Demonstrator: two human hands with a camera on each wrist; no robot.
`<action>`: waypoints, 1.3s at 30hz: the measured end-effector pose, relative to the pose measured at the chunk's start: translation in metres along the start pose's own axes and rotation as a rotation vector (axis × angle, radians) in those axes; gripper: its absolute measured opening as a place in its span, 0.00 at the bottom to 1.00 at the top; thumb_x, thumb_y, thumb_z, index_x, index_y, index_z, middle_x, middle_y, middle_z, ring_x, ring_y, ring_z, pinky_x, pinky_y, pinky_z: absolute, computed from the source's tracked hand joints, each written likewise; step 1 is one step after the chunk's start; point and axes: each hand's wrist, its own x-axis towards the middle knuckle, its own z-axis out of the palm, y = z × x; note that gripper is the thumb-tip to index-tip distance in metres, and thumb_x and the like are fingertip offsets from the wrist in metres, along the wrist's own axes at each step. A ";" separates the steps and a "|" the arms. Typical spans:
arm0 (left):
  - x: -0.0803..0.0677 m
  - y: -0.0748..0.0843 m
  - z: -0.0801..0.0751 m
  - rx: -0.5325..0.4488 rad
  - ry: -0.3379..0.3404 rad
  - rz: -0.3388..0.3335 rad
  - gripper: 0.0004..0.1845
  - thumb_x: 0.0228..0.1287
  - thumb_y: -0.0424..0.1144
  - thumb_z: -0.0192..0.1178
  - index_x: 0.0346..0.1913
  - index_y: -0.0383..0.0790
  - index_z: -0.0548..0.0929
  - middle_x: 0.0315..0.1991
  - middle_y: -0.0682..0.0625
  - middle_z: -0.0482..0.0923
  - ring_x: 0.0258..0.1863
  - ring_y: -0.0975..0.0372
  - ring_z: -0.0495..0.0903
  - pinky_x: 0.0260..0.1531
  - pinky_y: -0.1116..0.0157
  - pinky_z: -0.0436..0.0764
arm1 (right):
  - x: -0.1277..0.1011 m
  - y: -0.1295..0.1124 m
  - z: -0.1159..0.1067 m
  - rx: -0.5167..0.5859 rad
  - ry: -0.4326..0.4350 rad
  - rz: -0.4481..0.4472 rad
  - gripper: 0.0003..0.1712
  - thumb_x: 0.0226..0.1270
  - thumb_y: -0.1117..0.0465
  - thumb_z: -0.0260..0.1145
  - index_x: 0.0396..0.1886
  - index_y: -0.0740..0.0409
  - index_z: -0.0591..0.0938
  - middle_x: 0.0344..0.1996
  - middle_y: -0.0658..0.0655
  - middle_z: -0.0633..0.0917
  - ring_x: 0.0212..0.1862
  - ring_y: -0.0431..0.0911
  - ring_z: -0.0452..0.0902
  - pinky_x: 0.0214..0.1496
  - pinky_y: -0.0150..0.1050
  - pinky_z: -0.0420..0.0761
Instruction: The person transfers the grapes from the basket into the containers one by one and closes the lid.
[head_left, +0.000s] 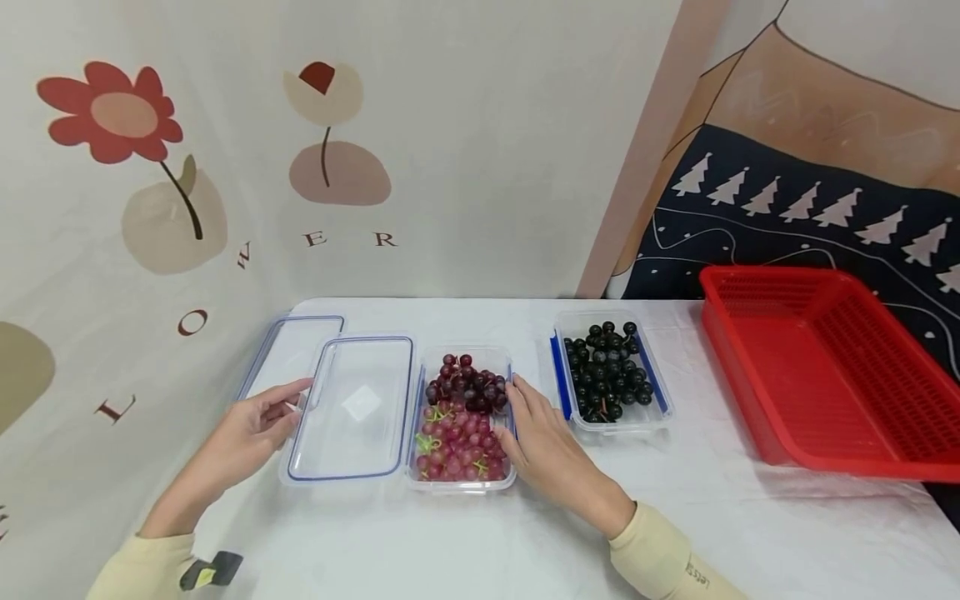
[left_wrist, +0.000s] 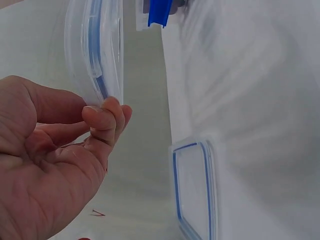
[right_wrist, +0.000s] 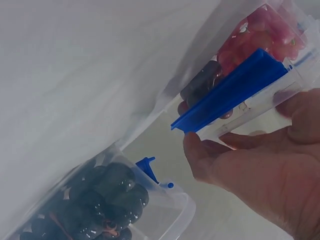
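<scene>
My left hand pinches the left edge of a clear, blue-edged lid between thumb and fingers. The left wrist view shows this lid edge-on, raised off the table. Right beside it stands a clear container with dark red grapes at the back and pink grapes with green stems in front. My right hand rests against that container's right side, fingers extended. In the right wrist view its fingertips touch near a blue latch flap on the side.
A second lid lies at the back left, partly behind the held one. On the right, another container holds black grapes, its blue side flap hanging out. A large red basket stands at the far right. A printed cloth hangs behind.
</scene>
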 end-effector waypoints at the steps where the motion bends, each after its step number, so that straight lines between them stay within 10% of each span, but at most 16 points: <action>1: 0.001 0.002 0.001 -0.002 -0.006 -0.001 0.26 0.79 0.21 0.57 0.76 0.23 0.72 0.41 0.41 0.77 0.31 0.62 0.74 0.25 0.67 0.74 | 0.000 0.000 0.001 -0.006 0.012 -0.005 0.39 0.91 0.51 0.55 0.87 0.70 0.56 0.86 0.69 0.54 0.84 0.66 0.53 0.77 0.76 0.56; 25: 0.023 0.033 0.040 -0.131 -0.098 0.001 0.28 0.80 0.22 0.56 0.78 0.23 0.69 0.43 0.41 0.75 0.33 0.58 0.74 0.27 0.69 0.75 | 0.013 -0.008 0.002 0.078 0.151 -0.066 0.30 0.90 0.59 0.56 0.82 0.68 0.67 0.77 0.68 0.73 0.80 0.61 0.65 0.82 0.59 0.61; 39: 0.031 0.046 0.057 -0.191 -0.123 0.034 0.27 0.79 0.20 0.55 0.78 0.22 0.70 0.44 0.41 0.75 0.33 0.59 0.73 0.27 0.70 0.74 | 0.013 -0.011 -0.001 0.216 0.186 -0.113 0.30 0.91 0.55 0.57 0.83 0.61 0.68 0.59 0.54 0.87 0.59 0.52 0.82 0.66 0.57 0.78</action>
